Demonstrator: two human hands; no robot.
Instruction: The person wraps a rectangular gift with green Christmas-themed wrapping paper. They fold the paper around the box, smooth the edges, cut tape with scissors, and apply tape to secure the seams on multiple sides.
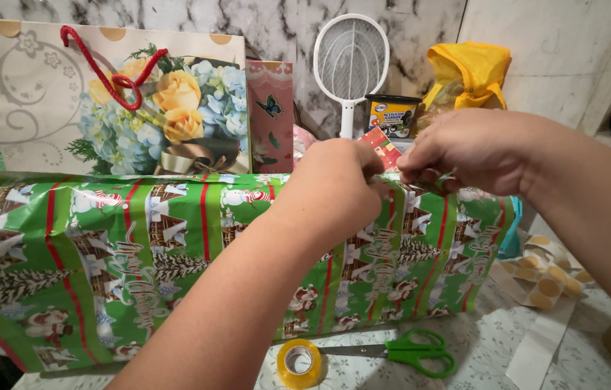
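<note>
A large box wrapped in green festive paper (pixel 139 245) with red stripes stands across the table in front of me. My left hand (pixel 334 184) and my right hand (pixel 464 148) meet at the box's top edge, right of centre. Both pinch the wrapping paper's edge there, fingers closed on it. A small red patterned piece (pixel 381 144) sticks up between the two hands; what it belongs to is unclear. A roll of clear tape (pixel 299 363) lies on the table below my left forearm, with green-handled scissors (pixel 406 352) beside it.
Behind the box stand a floral gift bag (pixel 45 101) with red rope handles, a pink gift bag (pixel 270 115), a white racket-shaped swatter (pixel 351 61), a small tub (pixel 390 115) and a yellow bag (pixel 468 72). Dotted beige paper strips (pixel 547 278) lie at the right on the patterned tablecloth.
</note>
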